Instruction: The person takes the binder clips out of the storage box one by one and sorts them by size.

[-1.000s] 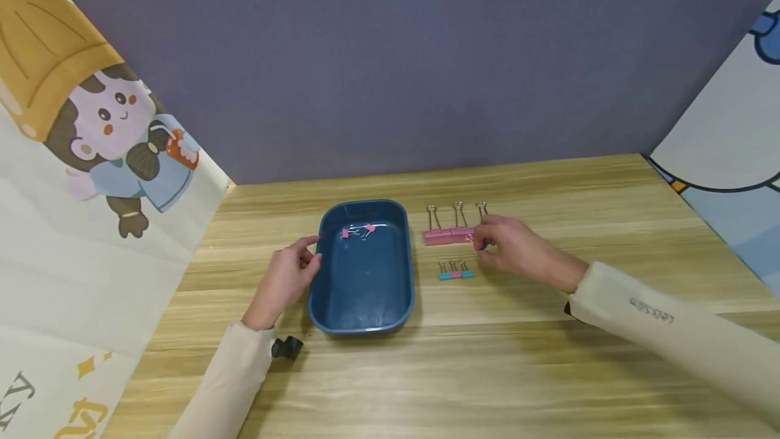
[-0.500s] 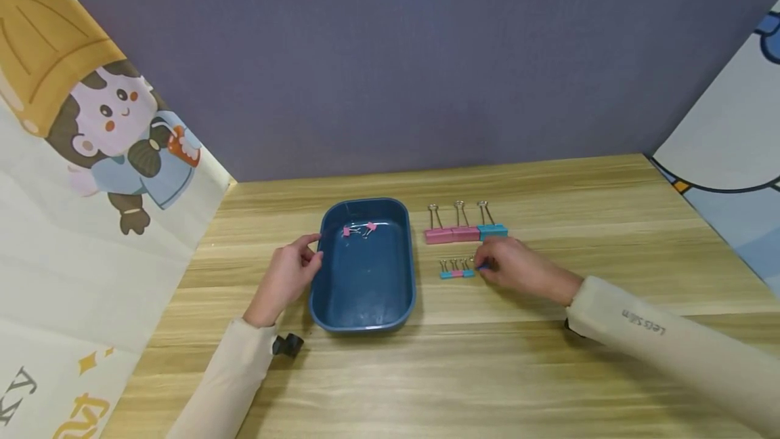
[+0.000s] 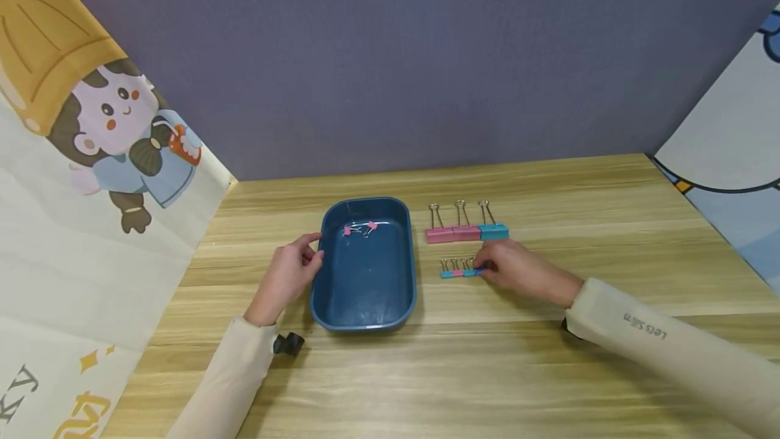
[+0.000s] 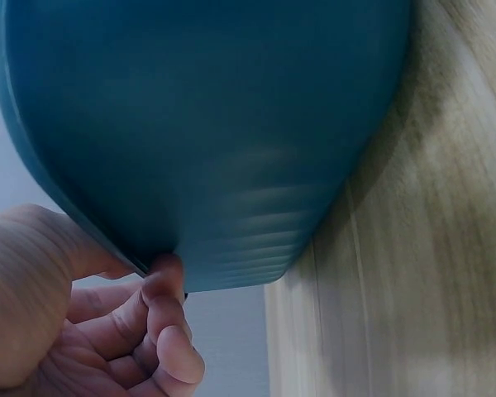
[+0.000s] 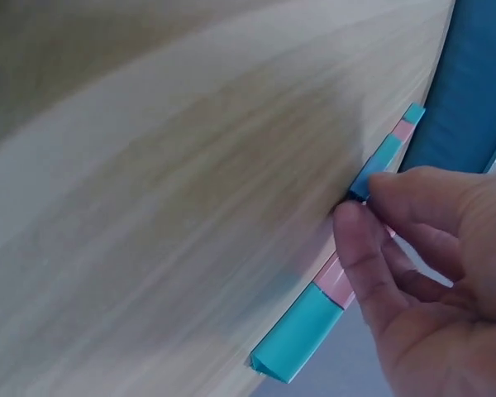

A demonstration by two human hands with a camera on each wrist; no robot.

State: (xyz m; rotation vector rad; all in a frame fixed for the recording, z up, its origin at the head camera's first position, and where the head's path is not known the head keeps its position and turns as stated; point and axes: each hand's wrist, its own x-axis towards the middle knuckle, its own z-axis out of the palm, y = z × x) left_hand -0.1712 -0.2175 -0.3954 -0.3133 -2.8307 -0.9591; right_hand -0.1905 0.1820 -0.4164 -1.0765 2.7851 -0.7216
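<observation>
Left hand (image 3: 285, 276) is gripping the rim of the dark blue oval plastic tray (image 3: 364, 303); right hand (image 3: 518, 269) is pinching a small blue binder clip (image 5: 365, 180) on the wooden worktop (image 3: 548, 358).

Both arms reach forward in pale cream sleeves, the left from the lower left and the right from the lower right, forearms low over the surface and wrists roughly level. The left hand (image 3: 286, 276) lies with its back up and its fingers (image 4: 161, 285) curled, the thumb on top and the fingertips tucked beneath in a pinching grip. The right hand (image 3: 518, 268) is stretched further out, palm down, with its thumb and forefinger drawn together at the tips in a fine pinch while the other fingers (image 5: 422, 248) curl loosely behind them.
</observation>
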